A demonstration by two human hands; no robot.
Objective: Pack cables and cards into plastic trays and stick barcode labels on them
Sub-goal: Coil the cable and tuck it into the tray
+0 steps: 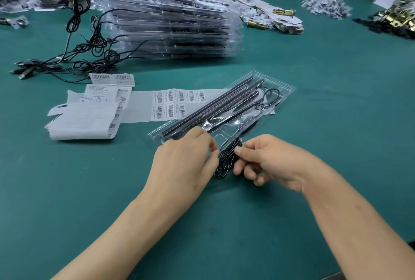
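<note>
Green table cover [314, 99] fills the view, clutter along the far edge; stack of filled clear trays [170, 23] at 11 o'clock, loose black cables [89, 46] at 10, brass hardware [390, 19] at 2. Barcode label sheet [170, 102] lies at centre, its print too small to read; one corner sits under the open plastic tray [278, 87], which lies diagonally and holds black strips. Left hand [186, 156] and right hand [269, 162] both pinch a coiled cable [225, 160] at the tray's near end, 6 o'clock.
</note>
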